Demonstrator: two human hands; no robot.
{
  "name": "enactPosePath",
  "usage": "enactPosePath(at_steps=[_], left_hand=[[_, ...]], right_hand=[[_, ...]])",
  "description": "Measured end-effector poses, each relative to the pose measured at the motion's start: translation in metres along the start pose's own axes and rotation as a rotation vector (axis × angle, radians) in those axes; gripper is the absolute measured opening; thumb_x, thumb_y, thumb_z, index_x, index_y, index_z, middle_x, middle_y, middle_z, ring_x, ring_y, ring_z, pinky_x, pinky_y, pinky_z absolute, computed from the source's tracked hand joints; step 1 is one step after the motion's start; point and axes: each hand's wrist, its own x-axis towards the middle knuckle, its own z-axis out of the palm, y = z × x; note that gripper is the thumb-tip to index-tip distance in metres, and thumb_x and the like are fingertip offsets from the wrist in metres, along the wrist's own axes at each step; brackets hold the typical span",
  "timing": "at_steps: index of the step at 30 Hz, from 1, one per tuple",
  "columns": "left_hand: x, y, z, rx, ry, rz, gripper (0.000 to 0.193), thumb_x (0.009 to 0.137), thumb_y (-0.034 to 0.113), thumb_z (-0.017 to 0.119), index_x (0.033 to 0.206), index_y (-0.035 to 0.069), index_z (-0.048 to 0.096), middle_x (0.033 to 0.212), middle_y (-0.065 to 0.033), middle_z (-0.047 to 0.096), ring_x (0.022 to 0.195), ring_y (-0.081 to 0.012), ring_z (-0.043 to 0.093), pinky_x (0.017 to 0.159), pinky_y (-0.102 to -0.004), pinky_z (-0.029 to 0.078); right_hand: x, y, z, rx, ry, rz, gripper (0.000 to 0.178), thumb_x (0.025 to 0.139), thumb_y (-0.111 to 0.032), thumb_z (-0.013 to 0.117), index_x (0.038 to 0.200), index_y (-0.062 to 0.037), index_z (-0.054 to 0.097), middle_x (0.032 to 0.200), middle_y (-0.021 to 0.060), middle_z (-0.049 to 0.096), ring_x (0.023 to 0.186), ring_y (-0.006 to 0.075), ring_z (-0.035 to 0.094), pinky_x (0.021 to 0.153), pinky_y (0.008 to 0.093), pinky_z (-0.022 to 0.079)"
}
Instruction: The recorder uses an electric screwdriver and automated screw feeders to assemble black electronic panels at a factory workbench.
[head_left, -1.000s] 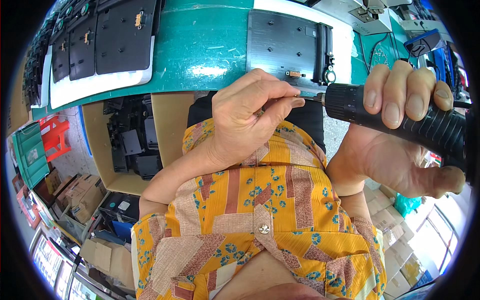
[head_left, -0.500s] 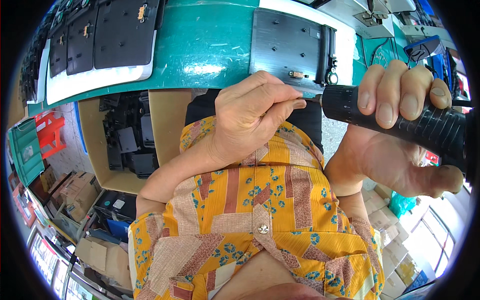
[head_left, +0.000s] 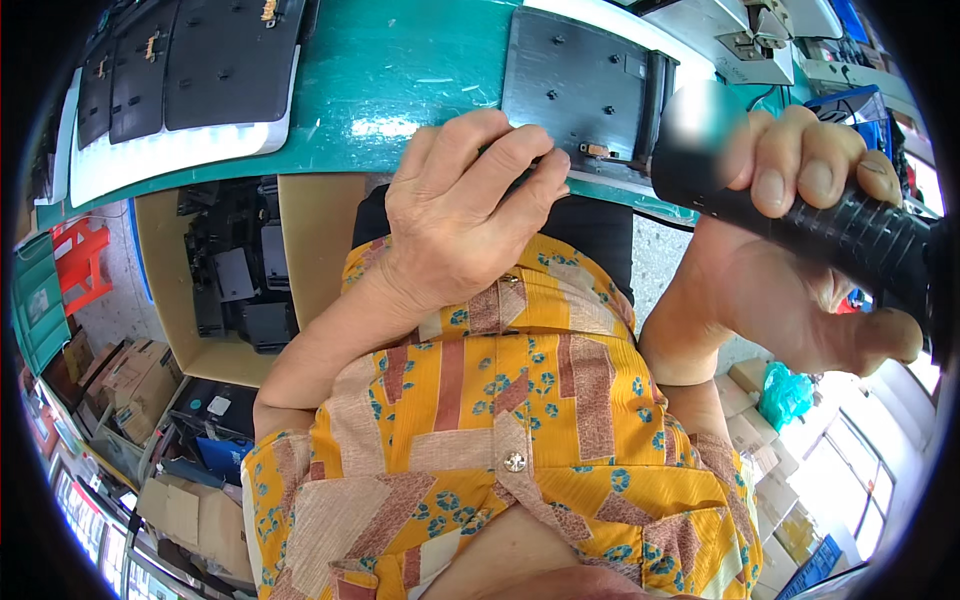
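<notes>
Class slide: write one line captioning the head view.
Right hand grips a black cylindrical tool; left hand, fingers curled, near a flat black panel.

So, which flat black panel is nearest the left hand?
The lone panel right of centre, just beyond the left hand; the others lie side by side at far left.

Ribbed plastic seen on black tool (head_left: 885,245), 3 o'clock; smooth plastic on panel (head_left: 575,82), 1 o'clock; glossy finish on tabletop (head_left: 430,50), 12 o'clock.
</notes>
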Motion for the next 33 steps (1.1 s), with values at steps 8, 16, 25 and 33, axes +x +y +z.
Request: enactPosePath(at_steps=[8, 16, 25, 33], left_hand=[[-0.005, -0.003, 0.003, -0.010, -0.022, -0.006, 0.035, 0.068, 0.010, 0.084, 0.102, 0.013, 0.076, 0.105, 0.0016, 0.069, 0.095, -0.0255, 0.061, 0.078, -0.0375, 0.047], [-0.002, -0.001, 0.007, -0.019, 0.011, -0.004, 0.034, 0.068, 0.008, 0.083, 0.101, 0.013, 0.076, 0.103, 0.0014, 0.069, 0.094, -0.0253, 0.061, 0.077, -0.0375, 0.047], [-0.002, -0.001, 0.006, -0.022, 0.019, -0.021, 0.030, 0.067, 0.009, 0.082, 0.096, 0.012, 0.076, 0.101, 0.0008, 0.070, 0.093, -0.0256, 0.061, 0.075, -0.0378, 0.047], [-0.001, -0.003, 0.008, -0.060, 0.022, -0.026, 0.030, 0.065, 0.007, 0.082, 0.094, 0.010, 0.076, 0.100, 0.0002, 0.071, 0.092, -0.0255, 0.061, 0.074, -0.0373, 0.047]], right_hand=[[-0.003, 0.014, -0.004, 0.029, 0.028, -0.012, 0.086, 0.076, -0.082, 0.064, 0.125, -0.0119, 0.063, 0.103, 0.0043, 0.060, 0.085, 0.0182, 0.058, 0.078, 0.0365, 0.045], [-0.004, 0.018, -0.005, -0.005, 0.048, -0.055, 0.091, 0.078, -0.087, 0.057, 0.127, -0.0102, 0.064, 0.100, 0.0054, 0.059, 0.082, 0.0194, 0.058, 0.073, 0.0372, 0.048], [-0.005, 0.025, -0.001, -0.048, 0.033, -0.070, 0.090, 0.081, -0.086, 0.055, 0.127, -0.0089, 0.063, 0.100, 0.0068, 0.059, 0.081, 0.0206, 0.057, 0.072, 0.0393, 0.048], [-0.006, 0.026, 0.009, -0.083, 0.064, -0.062, 0.087, 0.082, -0.082, 0.058, 0.128, -0.0089, 0.061, 0.100, 0.0071, 0.058, 0.081, 0.0216, 0.056, 0.072, 0.0403, 0.047]])
